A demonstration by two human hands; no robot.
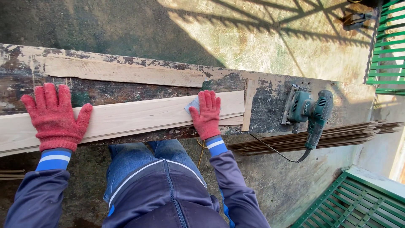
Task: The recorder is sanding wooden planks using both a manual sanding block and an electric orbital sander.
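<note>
Stained concrete floor (270, 38), sunlit at upper right, crossed by railing shadows. Green shutters (390, 46) along the right edge. Worn, paint-flaked worktop (270, 90) across the middle.

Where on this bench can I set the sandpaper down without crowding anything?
Bare bench top lies between the upright stop strip and the green power sander. Another dark patch sits between the weathered board and the pale plank. The plank itself is crowded: left hand and right hand press it.

Bare plank (139, 116) between gloves (sander (310, 112) blocks beyond).
</note>
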